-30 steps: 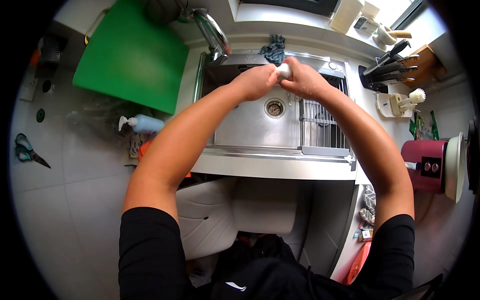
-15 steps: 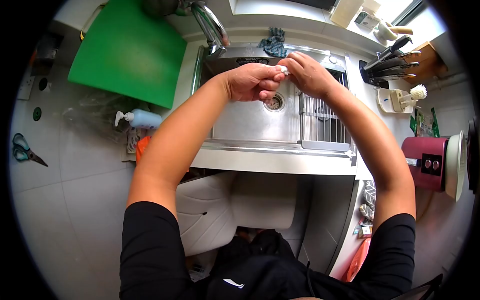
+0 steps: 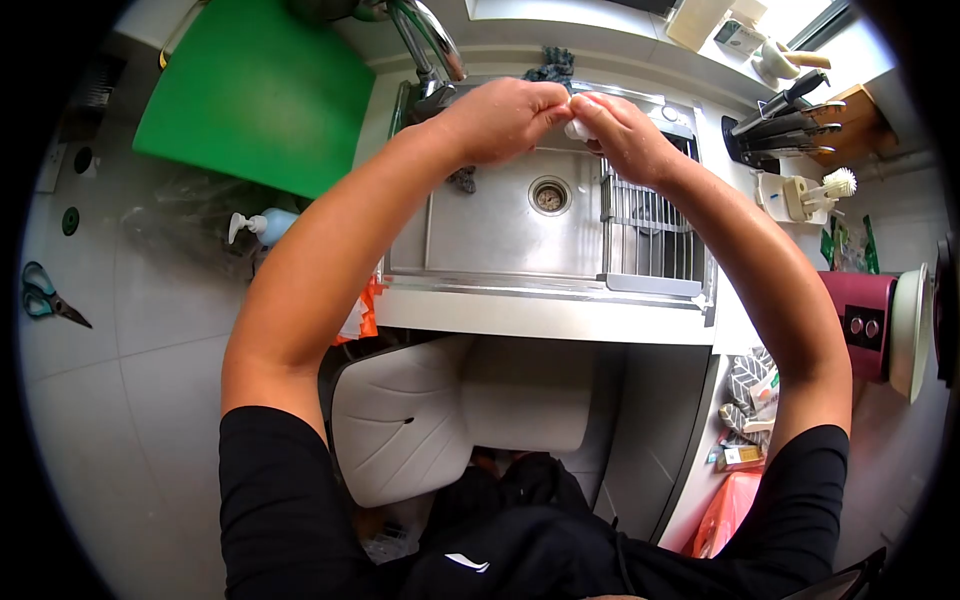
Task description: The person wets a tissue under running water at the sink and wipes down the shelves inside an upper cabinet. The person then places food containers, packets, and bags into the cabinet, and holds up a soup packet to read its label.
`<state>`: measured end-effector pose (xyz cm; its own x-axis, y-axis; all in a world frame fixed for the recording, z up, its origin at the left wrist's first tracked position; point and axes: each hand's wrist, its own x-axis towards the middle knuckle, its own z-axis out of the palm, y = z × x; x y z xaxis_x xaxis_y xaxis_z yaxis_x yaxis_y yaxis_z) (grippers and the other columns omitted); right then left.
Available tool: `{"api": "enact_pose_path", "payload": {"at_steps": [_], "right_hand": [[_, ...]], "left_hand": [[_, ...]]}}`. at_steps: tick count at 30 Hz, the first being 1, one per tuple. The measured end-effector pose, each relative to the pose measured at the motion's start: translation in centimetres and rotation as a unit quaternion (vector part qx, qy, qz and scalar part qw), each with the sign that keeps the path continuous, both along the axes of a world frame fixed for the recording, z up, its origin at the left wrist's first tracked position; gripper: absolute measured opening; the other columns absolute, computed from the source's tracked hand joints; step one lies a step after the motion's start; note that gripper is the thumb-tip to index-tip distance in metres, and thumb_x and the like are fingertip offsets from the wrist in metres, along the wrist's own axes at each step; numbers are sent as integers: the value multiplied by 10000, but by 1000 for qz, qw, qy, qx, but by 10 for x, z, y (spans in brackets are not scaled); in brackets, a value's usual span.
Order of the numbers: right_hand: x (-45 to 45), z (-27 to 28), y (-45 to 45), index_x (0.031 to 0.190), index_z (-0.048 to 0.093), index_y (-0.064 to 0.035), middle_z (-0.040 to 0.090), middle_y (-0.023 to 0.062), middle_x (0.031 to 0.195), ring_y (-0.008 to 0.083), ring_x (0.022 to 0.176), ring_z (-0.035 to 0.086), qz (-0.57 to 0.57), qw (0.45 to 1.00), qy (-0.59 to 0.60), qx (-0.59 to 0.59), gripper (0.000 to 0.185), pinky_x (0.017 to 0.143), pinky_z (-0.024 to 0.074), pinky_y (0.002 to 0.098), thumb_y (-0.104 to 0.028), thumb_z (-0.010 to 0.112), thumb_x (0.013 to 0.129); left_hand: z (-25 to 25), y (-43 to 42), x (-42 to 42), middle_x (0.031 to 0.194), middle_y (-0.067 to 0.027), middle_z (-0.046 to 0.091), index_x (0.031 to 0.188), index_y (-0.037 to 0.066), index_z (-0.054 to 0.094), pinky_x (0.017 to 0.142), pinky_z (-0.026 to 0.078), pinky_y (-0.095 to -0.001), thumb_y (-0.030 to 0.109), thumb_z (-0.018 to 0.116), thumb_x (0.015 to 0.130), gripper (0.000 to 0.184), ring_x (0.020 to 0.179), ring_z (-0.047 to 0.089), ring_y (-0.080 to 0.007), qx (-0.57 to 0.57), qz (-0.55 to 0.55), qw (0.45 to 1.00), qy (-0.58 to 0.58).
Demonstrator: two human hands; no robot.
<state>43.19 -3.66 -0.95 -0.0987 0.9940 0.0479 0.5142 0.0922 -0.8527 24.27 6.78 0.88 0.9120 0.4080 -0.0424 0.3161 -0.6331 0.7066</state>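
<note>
Both of my hands meet above the far part of the steel sink point(image 3: 490, 235), fingertips close together. Between them is a small white thing point(image 3: 576, 130), partly covered by fingers; its kind does not show. My right hand point(image 3: 630, 138) is closed round it, with part hanging below the fingers. My left hand point(image 3: 503, 120) pinches at its upper end, back of the hand toward me. Below them lies the sink drain point(image 3: 549, 196). A dark cloth point(image 3: 552, 66) rests on the ledge behind my hands.
A wire rack point(image 3: 650, 215) spans the sink's right side, and the tap point(image 3: 430, 45) stands at back left. A green board point(image 3: 255, 100), a pump bottle point(image 3: 268, 226) and scissors point(image 3: 52, 298) are on the left. A knife block point(image 3: 745, 140) stands at right.
My left hand has turned over, from fingers showing to its back showing, and both hands have risen slightly away from me. A dark bundle now shows in the sink beside my left wrist.
</note>
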Motion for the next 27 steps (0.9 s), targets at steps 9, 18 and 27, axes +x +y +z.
{"api": "enact_pose_path", "payload": {"at_steps": [9,18,27], "right_hand": [[-8,-2,9,979,608,-46,455,-17,646,86,544,400,-43,968,234,-78,350,513,339,268,-316,396,1052],[-9,19,17,925,600,-48,453,-4,629,91,516,391,-50,956,283,-65,347,499,326,276,-323,421,1036],[-6,66,15,1018,633,-40,625,72,863,174,743,585,-62,920,-44,385,205,655,473,321,-197,502,1007]], "left_hand": [[-7,9,2,871,-147,684,980,67,621,730,520,-466,170,589,985,107,838,662,-367,315,-26,936,-152],[15,13,7,844,-114,697,966,75,634,722,538,-446,136,628,937,67,790,677,-319,395,-1,901,-181],[56,-24,1,910,-141,717,1069,115,706,703,572,-434,227,627,918,204,808,708,-333,382,123,884,-238]]}}
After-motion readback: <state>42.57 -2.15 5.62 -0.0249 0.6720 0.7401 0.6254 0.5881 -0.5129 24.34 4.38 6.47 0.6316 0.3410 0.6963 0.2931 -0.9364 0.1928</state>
